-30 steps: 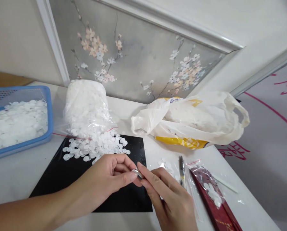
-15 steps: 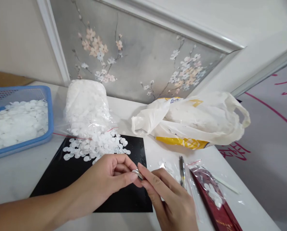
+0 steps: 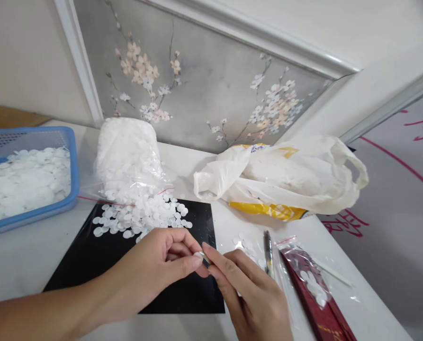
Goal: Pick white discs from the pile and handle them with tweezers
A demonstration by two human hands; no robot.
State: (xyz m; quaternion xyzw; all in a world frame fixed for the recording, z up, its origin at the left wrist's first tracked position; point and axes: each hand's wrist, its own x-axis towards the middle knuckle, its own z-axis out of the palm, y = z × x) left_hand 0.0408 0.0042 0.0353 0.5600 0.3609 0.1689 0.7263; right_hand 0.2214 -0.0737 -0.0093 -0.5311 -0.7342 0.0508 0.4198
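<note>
Over the black mat, my left hand pinches a small white disc between thumb and forefinger, its other fingers curled. Thumb and forefinger of my right hand close on the disc's right side, their tips meeting the left fingertips. Much of the disc is covered by fingers, so I cannot tell whether it is one piece or several stacked. Just beyond my left hand, a heap of loose white discs spreads over the mat from the mouth of a full clear zip bag.
A blue basket of white discs stands at left. Behind my right hand lies a white and yellow plastic bag. To the right are scattered discs, a pen, and a dark red packet under a small clear bag with discs.
The disc between my fingertips has tilted slightly and shows less of its surface. Both hands have stayed almost in place.
</note>
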